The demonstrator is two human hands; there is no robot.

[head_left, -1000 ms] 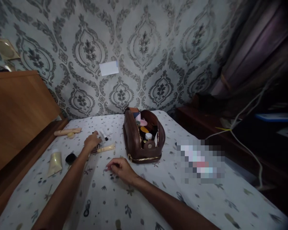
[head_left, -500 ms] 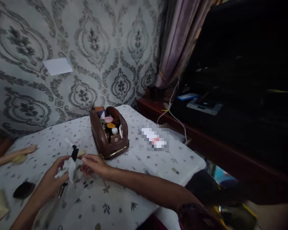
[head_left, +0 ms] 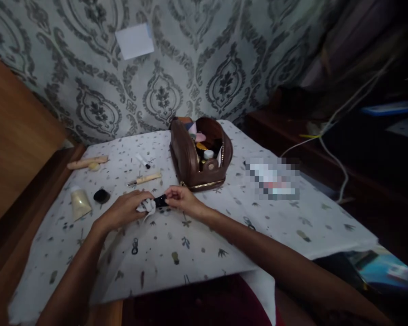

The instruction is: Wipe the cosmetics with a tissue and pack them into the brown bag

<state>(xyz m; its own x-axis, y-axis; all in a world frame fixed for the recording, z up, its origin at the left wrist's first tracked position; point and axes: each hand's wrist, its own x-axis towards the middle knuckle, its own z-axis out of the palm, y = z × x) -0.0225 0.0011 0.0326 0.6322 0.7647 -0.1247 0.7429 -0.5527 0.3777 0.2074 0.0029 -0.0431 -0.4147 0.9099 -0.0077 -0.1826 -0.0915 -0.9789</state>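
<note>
Over the patterned tablecloth, my left hand (head_left: 127, 209) is closed around a crumpled white tissue (head_left: 147, 207). The tissue is pressed against a small black glossy item (head_left: 161, 200), whose kind I cannot make out. Its other end is pinched in the fingers of my right hand (head_left: 185, 201). Just beyond my hands lies a beige tube with a silver end (head_left: 146, 178), and behind it a small clear tube with a black cap (head_left: 143, 160). An unzipped brown cosmetic bag (head_left: 202, 174), filled with bottles and jars, stands behind my right hand.
To the left are a cream squeeze tube (head_left: 80, 203), a round black item (head_left: 101, 196) and a long beige object (head_left: 88, 162). A blurred-out flat item (head_left: 274, 179) lies right of the bag. A white cable (head_left: 329, 147) hangs by the dark furniture at right.
The view has swung left and down, so the bag appears further right. Both hands remain together, with the tissue in my left hand and the black item between them.
</note>
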